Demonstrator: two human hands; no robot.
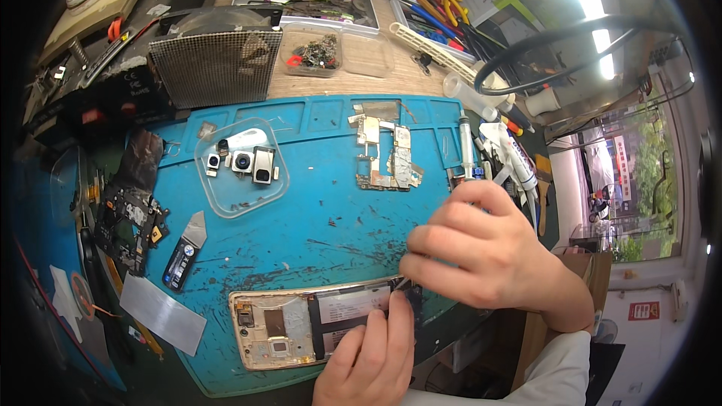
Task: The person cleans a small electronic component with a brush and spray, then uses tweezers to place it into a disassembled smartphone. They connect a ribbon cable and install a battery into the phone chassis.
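Observation:
An opened phone (277,361) with a gold frame lies near the front of the blue mat, its battery (350,308) exposed. Over its near edge rests my left hand (368,365), fingers curled onto the battery and steadying the phone; the thumb is hidden. My right hand (481,248) is closed in a pinch above the phone's right end. From between its fingers comes the tip of a thin metal tool (402,283), close to my left index fingertip. The fingers hide most of this tool, so its kind does not show.
On the mat (301,248) are a clear tray (242,207) of camera modules, a bare circuit board (385,152), a blade tool (183,256) and a metal sheet (162,312). A syringe (466,143) and pens border it at right. Behind stands a parts box (311,51).

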